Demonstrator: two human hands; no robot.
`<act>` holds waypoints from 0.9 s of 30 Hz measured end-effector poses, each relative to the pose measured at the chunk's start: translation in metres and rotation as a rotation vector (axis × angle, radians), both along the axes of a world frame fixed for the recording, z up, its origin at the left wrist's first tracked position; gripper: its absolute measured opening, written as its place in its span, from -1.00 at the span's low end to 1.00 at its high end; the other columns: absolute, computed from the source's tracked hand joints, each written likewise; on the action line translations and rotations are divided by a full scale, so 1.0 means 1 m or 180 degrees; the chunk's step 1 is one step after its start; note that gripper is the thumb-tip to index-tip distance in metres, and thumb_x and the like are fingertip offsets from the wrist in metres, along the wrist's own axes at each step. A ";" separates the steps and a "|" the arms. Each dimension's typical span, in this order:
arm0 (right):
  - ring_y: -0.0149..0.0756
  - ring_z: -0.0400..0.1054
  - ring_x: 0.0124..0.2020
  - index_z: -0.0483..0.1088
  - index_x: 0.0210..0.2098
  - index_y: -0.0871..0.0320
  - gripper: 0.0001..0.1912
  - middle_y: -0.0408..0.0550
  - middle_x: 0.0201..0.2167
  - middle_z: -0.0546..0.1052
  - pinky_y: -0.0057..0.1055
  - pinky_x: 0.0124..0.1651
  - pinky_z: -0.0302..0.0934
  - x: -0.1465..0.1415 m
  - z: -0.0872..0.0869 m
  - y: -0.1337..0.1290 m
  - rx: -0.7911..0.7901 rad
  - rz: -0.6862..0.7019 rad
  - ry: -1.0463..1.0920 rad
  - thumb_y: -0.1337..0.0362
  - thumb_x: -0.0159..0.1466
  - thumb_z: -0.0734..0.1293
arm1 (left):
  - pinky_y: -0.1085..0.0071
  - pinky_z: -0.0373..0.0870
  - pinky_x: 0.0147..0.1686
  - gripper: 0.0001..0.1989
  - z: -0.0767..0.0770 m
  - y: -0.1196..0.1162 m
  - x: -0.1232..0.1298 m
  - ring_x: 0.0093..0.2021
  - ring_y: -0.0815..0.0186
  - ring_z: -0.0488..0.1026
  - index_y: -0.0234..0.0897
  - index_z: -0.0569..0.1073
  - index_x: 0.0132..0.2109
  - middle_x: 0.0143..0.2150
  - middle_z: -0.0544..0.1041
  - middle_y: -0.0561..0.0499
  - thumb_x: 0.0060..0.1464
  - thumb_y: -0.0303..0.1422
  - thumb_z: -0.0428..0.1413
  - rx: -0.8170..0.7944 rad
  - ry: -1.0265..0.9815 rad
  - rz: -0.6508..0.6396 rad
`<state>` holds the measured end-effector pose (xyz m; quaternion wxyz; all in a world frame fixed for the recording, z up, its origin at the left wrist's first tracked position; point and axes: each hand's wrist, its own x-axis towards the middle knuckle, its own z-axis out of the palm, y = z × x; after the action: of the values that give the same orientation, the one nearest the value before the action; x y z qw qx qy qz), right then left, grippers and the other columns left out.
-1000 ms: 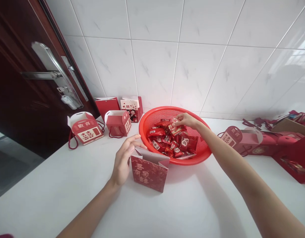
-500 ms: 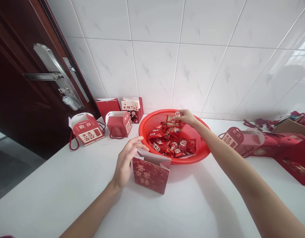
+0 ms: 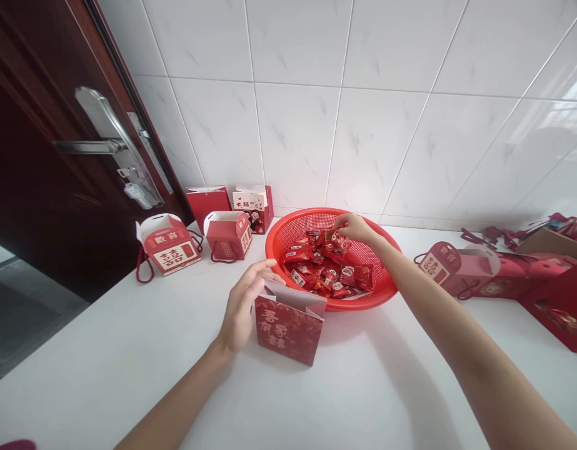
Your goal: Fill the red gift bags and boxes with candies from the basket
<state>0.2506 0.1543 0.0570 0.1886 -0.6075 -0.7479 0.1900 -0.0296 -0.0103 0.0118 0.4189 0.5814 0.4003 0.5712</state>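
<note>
A red paper gift bag (image 3: 289, 331) with pale characters stands upright on the white table, its top open. My left hand (image 3: 244, 303) is at the bag's left side, fingers stretched out past its top corner towards the basket. A red plastic basket (image 3: 332, 304) stands just behind the bag, with red-wrapped candies (image 3: 316, 269) heaped inside. Over the basket's far side, my right hand (image 3: 356, 229) has its fingers pinched on a small wrapped candy (image 3: 339, 240), partly hidden by the fingers. Whether my left fingers press on the bag is hard to see.
Two red gift boxes (image 3: 170, 250) with cord handles stand at the left, and two paper bags (image 3: 208, 205) lean near the tiled wall. More red boxes (image 3: 471, 269) and an open carton (image 3: 553, 240) are at the right. A dark door (image 3: 39, 187) borders the table's left.
My right hand has dipped slightly lower into the basket, its fingers now among the candies. My left hand and the gift bag stay together; the view has shifted a little.
</note>
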 end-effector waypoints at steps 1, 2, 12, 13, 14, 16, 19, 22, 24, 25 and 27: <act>-0.29 0.50 -0.20 0.50 -0.14 0.23 -0.85 -0.04 -0.15 0.58 -0.31 -0.14 0.44 0.000 -0.001 0.001 -0.0008 -0.0028 -0.0132 0.25 0.40 0.39 | 0.26 0.31 -0.03 -0.57 0.000 0.000 0.000 -0.14 0.12 0.50 -0.27 0.47 0.08 -0.23 0.62 -0.05 0.27 -0.05 0.03 -0.0002 0.0001 0.0002; -0.27 0.50 -0.17 0.49 -0.12 0.23 -0.82 -0.03 -0.12 0.57 -0.26 -0.10 0.45 0.001 -0.002 0.002 -0.0019 -0.0055 -0.0263 0.21 0.42 0.37 | 0.25 0.31 -0.03 -0.56 0.000 0.000 0.001 -0.15 0.12 0.50 -0.28 0.47 0.07 -0.24 0.62 -0.05 0.27 -0.05 0.03 -0.0006 0.0002 0.0007; -0.26 0.47 -0.19 0.52 -0.18 0.21 -0.82 -0.04 -0.20 0.58 -0.31 -0.12 0.38 -0.003 -0.002 0.004 -0.0138 0.0270 -0.0695 0.20 0.35 0.42 | 0.24 0.39 -0.08 -0.57 0.004 -0.002 0.003 -0.18 0.11 0.51 -0.28 0.49 0.02 -0.25 0.63 -0.07 0.23 -0.04 0.06 -0.0050 -0.0049 0.0006; -0.26 0.46 -0.23 0.54 -0.22 0.20 -0.83 -0.05 -0.25 0.59 -0.35 -0.16 0.34 -0.004 0.000 0.002 -0.0151 0.0345 -0.0671 0.21 0.30 0.45 | 0.24 0.39 -0.07 -0.57 0.004 -0.002 0.003 -0.18 0.11 0.52 -0.28 0.49 0.02 -0.25 0.63 -0.07 0.23 -0.03 0.06 -0.0048 -0.0042 0.0008; -0.26 0.46 -0.26 0.56 -0.26 0.18 -0.85 -0.08 -0.31 0.59 -0.39 -0.21 0.31 -0.005 0.001 0.001 -0.0172 0.0422 -0.0646 0.23 0.23 0.48 | 0.23 0.39 -0.06 -0.57 0.004 -0.001 0.003 -0.18 0.10 0.52 -0.28 0.49 0.02 -0.26 0.63 -0.07 0.23 -0.03 0.06 -0.0046 -0.0034 0.0012; -0.25 0.45 -0.32 0.58 -0.37 0.16 -0.89 -0.12 -0.42 0.59 -0.42 -0.28 0.25 -0.005 0.004 -0.001 -0.0216 0.0561 -0.0596 0.28 0.11 0.52 | 0.23 0.38 -0.05 -0.56 0.004 -0.001 0.003 -0.19 0.10 0.52 -0.28 0.49 0.02 -0.26 0.62 -0.07 0.23 -0.03 0.05 -0.0040 -0.0022 0.0023; -0.25 0.46 -0.35 0.57 -0.43 0.16 -0.96 -0.13 -0.44 0.60 -0.42 -0.28 0.25 -0.005 0.009 -0.003 -0.0073 0.0575 -0.0483 0.32 0.10 0.47 | 0.25 0.39 -0.06 -0.56 0.003 -0.001 0.002 -0.18 0.11 0.51 -0.28 0.49 0.03 -0.25 0.62 -0.07 0.24 -0.03 0.05 -0.0055 -0.0028 0.0001; -0.23 0.47 -0.26 0.57 -0.25 0.18 -0.86 -0.05 -0.27 0.63 -0.41 -0.21 0.27 -0.002 0.013 -0.002 0.0343 0.0283 -0.0367 0.30 0.22 0.37 | 0.25 0.39 -0.06 -0.57 0.002 -0.001 0.001 -0.17 0.12 0.51 -0.27 0.49 0.04 -0.25 0.62 -0.06 0.26 -0.04 0.04 -0.0049 -0.0035 -0.0037; -0.19 0.47 -0.18 0.54 -0.17 0.20 -0.81 0.03 -0.18 0.63 -0.38 -0.16 0.27 0.002 0.014 -0.002 0.0591 0.0025 -0.0390 0.31 0.25 0.34 | 0.25 0.38 -0.03 -0.57 0.001 -0.001 0.001 -0.16 0.11 0.51 -0.27 0.50 0.04 -0.26 0.61 -0.06 0.27 -0.04 0.04 -0.0023 -0.0013 -0.0023; -0.15 0.47 -0.14 0.53 -0.17 0.21 -0.80 0.07 -0.15 0.62 -0.35 -0.13 0.26 0.003 0.014 -0.002 0.0678 -0.0085 -0.0439 0.33 0.24 0.33 | 0.25 0.38 -0.03 -0.57 0.002 -0.001 0.001 -0.15 0.11 0.51 -0.27 0.50 0.04 -0.26 0.61 -0.06 0.27 -0.04 0.03 -0.0023 0.0000 -0.0016; -0.08 0.45 -0.09 0.53 -0.20 0.21 -0.82 0.10 -0.14 0.62 -0.30 -0.07 0.24 0.006 0.013 -0.003 0.0772 -0.0206 -0.0576 0.37 0.20 0.34 | 0.25 0.38 -0.05 -0.57 0.002 -0.001 0.001 -0.16 0.11 0.51 -0.27 0.50 0.04 -0.25 0.62 -0.07 0.26 -0.04 0.04 -0.0059 0.0013 -0.0024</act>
<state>0.2562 0.1518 0.0704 0.1985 -0.6187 -0.7592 0.0366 -0.0287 -0.0117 0.0137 0.4256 0.5801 0.4042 0.5648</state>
